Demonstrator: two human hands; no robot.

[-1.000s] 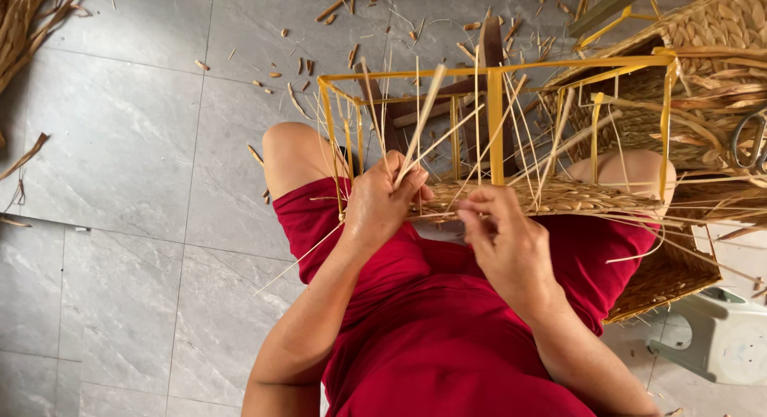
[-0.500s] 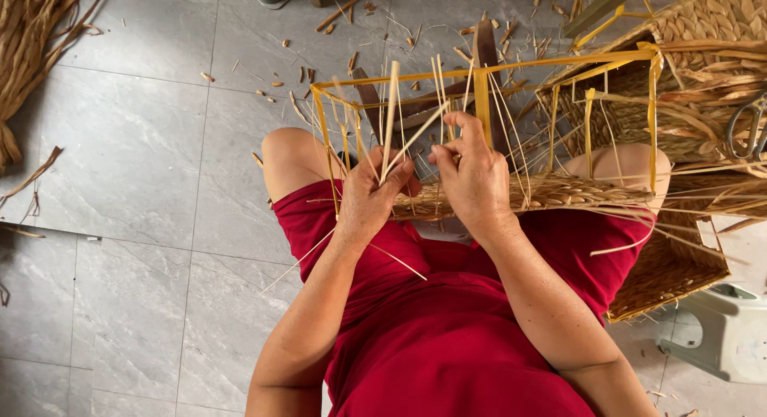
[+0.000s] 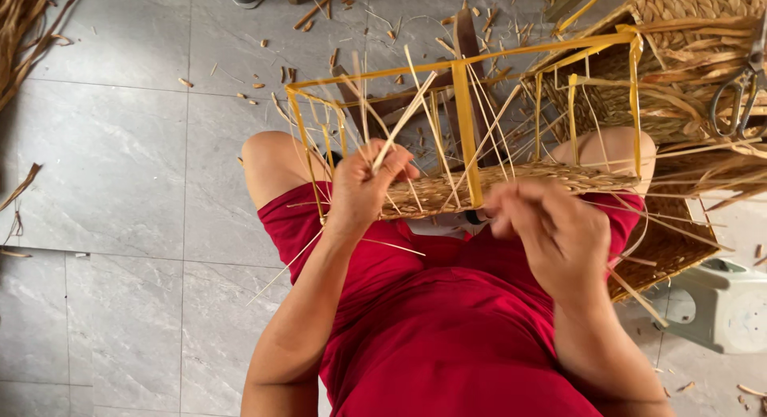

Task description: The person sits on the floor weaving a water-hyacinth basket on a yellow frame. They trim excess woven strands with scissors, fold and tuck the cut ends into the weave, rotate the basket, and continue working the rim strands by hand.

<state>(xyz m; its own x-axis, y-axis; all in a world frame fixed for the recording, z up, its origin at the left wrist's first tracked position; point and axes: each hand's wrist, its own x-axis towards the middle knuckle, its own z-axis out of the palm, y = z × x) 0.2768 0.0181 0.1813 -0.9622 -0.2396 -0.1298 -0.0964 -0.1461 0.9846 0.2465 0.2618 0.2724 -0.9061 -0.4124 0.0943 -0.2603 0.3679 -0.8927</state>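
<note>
Your left hand (image 3: 363, 185) is closed around a few pale reeds (image 3: 403, 117), pinching them where they rise from the woven band (image 3: 511, 181). Reeds fan up and out past your fingers.

Your right hand (image 3: 551, 229) sits just right of the frame's centre post, fingers curled at the band's near edge. It's motion-blurred; can't tell whether it has a strand in it.

The yellow frame (image 3: 463, 121) rests across your knees, tilted away from you. Only the bottom edge is woven so far; the rest is open wire with loose reeds sticking up through it.

Around you:
- Finished wicker baskets (image 3: 679, 33) to the right, touching the frame's far corner.
- Scissors (image 3: 739, 97) lying on top of that stack, at the right edge.
- Another woven piece (image 3: 663, 241) under your right knee.
- White stool (image 3: 723, 305) bottom right.
- Grey tile floor (image 3: 120, 145) littered with reed scraps beyond the frame.
- Bundle of dried fibre (image 3: 24, 25) top left.
</note>
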